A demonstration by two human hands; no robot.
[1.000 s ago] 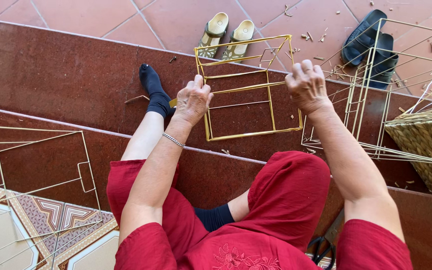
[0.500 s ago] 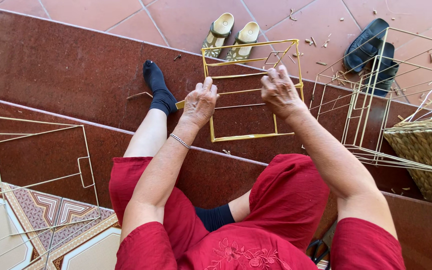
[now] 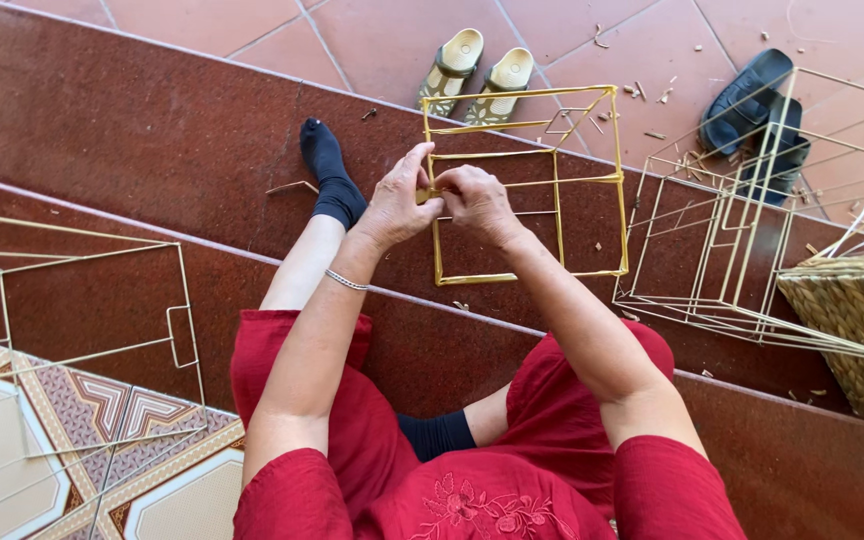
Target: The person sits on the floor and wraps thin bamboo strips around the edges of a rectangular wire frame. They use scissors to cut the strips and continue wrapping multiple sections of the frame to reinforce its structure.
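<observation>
A box-shaped frame of thin yellow sticks (image 3: 592, 180) hangs in front of me over the dark red steps. My left hand (image 3: 397, 200) and my right hand (image 3: 477, 200) meet at its left side, both pinching the same joint where a crossbar meets the upright. The fingers of both hands are closed on the sticks. A thin bracelet sits on my left wrist. My legs in red trousers and a black sock (image 3: 327, 170) stretch out below the frame.
A bigger pale stick frame (image 3: 742, 250) lies to the right beside a woven basket (image 3: 852, 320). Another frame (image 3: 82, 300) rests at left over patterned tiles. Tan sandals (image 3: 477, 70) and dark slippers (image 3: 762, 110) sit on the far tiled floor with scraps.
My right hand has moved left from the frame's right upright to join my left hand at the left joint. The frame has shifted slightly.
</observation>
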